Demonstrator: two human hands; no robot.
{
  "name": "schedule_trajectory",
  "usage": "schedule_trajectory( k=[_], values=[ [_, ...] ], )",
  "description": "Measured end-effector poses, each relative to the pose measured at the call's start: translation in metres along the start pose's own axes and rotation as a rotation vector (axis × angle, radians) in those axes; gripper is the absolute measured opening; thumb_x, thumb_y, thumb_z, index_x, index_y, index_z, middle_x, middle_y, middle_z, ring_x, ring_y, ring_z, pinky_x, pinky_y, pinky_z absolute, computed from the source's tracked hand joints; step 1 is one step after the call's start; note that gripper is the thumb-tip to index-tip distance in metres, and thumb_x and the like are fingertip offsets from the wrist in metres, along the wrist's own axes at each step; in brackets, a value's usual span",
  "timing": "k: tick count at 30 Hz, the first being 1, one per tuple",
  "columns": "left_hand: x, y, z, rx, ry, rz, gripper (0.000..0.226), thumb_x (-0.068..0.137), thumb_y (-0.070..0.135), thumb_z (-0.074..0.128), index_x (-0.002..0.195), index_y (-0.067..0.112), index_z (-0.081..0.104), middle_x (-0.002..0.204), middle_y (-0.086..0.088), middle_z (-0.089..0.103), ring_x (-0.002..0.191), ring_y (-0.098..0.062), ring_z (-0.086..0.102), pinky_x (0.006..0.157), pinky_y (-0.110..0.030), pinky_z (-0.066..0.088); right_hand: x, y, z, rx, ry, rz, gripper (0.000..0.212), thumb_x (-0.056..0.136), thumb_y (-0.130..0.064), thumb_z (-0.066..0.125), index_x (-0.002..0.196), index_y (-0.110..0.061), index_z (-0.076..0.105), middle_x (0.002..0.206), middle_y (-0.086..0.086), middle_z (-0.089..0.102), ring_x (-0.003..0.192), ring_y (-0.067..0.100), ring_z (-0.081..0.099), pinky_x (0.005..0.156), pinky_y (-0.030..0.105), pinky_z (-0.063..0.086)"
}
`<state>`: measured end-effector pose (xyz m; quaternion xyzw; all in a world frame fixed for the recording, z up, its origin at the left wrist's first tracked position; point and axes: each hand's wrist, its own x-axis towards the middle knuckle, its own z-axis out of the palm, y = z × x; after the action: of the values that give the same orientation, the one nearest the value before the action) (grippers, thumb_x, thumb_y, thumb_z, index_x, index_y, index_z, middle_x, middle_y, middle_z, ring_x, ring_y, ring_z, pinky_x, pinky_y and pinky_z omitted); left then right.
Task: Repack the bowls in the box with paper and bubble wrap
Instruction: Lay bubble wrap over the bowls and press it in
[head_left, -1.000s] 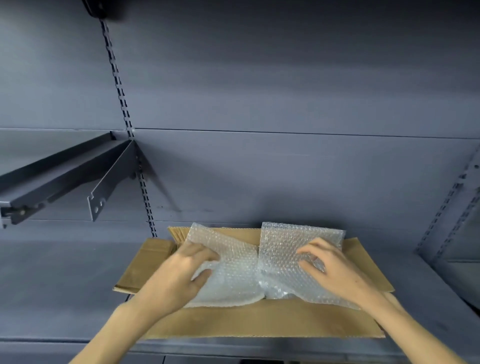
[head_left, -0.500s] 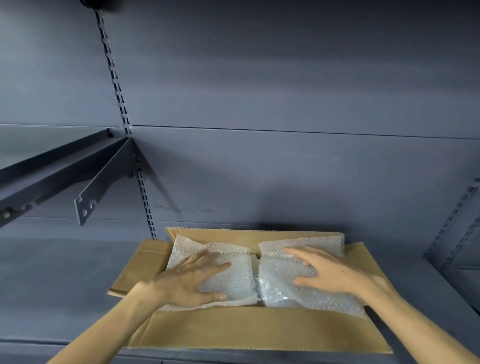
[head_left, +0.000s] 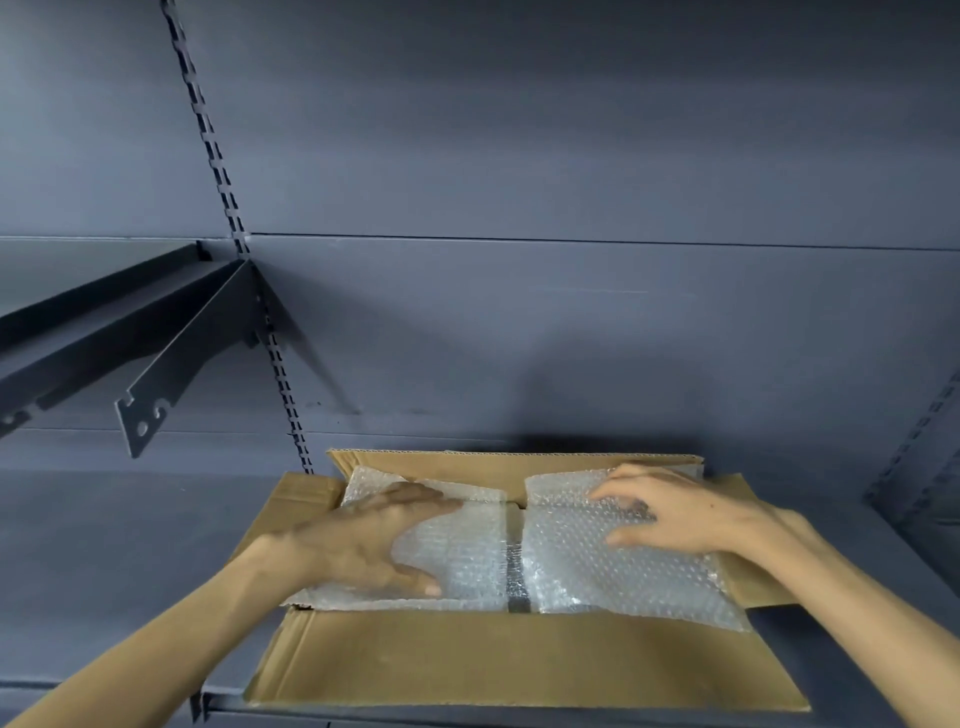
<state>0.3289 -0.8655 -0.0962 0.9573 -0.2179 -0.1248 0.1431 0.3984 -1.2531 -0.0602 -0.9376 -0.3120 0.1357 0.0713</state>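
Your left hand (head_left: 363, 540) is pressing flat on one bubble wrap sheet (head_left: 457, 556). Your right hand (head_left: 670, 514), fingers slightly curled, is touching the other sheet (head_left: 613, 566). Be pushing evenly into the cardboard box (head_left: 519, 660).

Your single head camera looks forward and down, close over the open brown cardboard box (head_left: 519, 660) on the dark grey metal shelf (head_left: 130, 545).

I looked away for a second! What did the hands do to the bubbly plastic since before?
The left hand and right hand let go of the bubble wrap sheets they had gripped and lifted, and pushed them down flat into the cardboard box. Now the left hand presses flat and the right touches with bent fingertips. The box and grey shelf stayed put.
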Motion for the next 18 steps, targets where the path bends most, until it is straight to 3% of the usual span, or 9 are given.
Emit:
schedule_trajectory(
  k=[2,6,11,14,18],
  values=[
    [0.002,-0.004,0.003,0.086,0.007,0.018,0.094,0.073,0.084,0.06,0.148,0.066,0.005,0.161,0.025,0.018,0.148,-0.004,0.014,0.115,-0.033,0.015,-0.002,-0.003,-0.004,-0.075,0.021,0.013,0.061,0.088,-0.056,0.067,0.144,-0.046,0.043,0.144,-0.025,0.04,0.13,0.001,0.045,0.106,0.034,0.043],
    [0.004,-0.01,0.008,0.135,-0.032,0.017,0.095,0.077,0.078,0.061,0.149,0.062,0.001,0.164,0.018,0.015,0.151,-0.012,0.013,0.114,-0.032,0.009,0.001,-0.011,0.001,-0.133,-0.105,0.01,0.091,0.075,-0.062,0.076,0.152,-0.048,0.029,0.154,-0.017,0.024,0.144,0.008,0.024,0.114,0.042,0.036],
    [0.008,-0.01,0.01,0.115,-0.084,-0.008,0.102,0.079,0.072,0.065,0.15,0.061,-0.007,0.166,0.019,-0.003,0.154,-0.01,-0.003,0.123,-0.041,0.005,0.01,-0.007,0.014,-0.056,-0.285,0.031,0.122,0.064,-0.06,0.085,0.155,-0.053,0.005,0.162,-0.023,-0.006,0.152,0.012,0.002,0.123,0.051,0.02],
    [0.006,-0.006,0.013,0.019,-0.119,-0.049,0.102,0.075,0.079,0.062,0.145,0.067,-0.01,0.162,0.027,-0.015,0.148,-0.001,-0.02,0.122,-0.04,-0.005,0.015,-0.001,0.015,0.036,-0.323,0.021,0.127,0.062,-0.055,0.089,0.155,-0.053,0.003,0.158,-0.029,-0.005,0.151,0.01,0.004,0.125,0.045,0.017],
    [0.007,0.012,0.021,0.08,-0.04,-0.06,0.105,0.073,0.084,0.059,0.15,0.059,-0.008,0.163,0.025,-0.01,0.148,0.001,-0.018,0.119,-0.034,-0.009,0.019,0.0,0.019,0.079,-0.367,0.049,0.135,0.058,-0.054,0.091,0.155,-0.052,-0.003,0.155,-0.029,-0.001,0.149,0.012,0.01,0.123,0.044,0.021]
  ],
)
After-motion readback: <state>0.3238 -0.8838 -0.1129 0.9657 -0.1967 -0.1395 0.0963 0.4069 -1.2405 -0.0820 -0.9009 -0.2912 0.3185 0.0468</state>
